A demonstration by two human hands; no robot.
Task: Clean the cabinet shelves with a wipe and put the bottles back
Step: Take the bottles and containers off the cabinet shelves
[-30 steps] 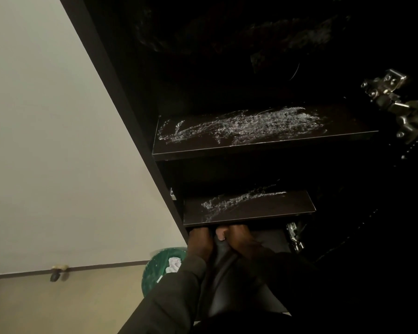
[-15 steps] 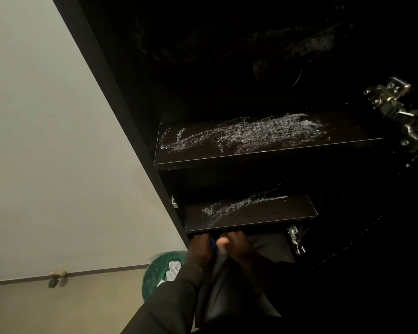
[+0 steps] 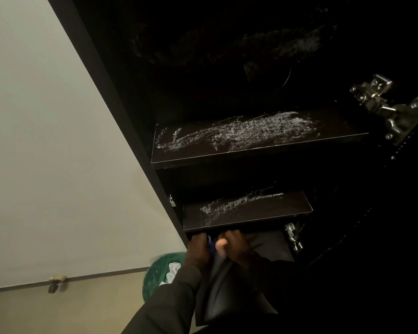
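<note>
Blue item (image 3: 211, 243) now peeks between both hands, left grip (image 3: 198, 249) and right grip (image 3: 237, 247) curled round it

A pale wall (image 3: 53, 145) fills the left of the view. A dark strip (image 3: 65, 278) runs along its base. A small doorstop (image 3: 56, 283) sits at that strip, near left. A green bin (image 3: 157, 273) stands on the floor near the cabinet side, holding crumpled white material (image 3: 173, 271).
</note>
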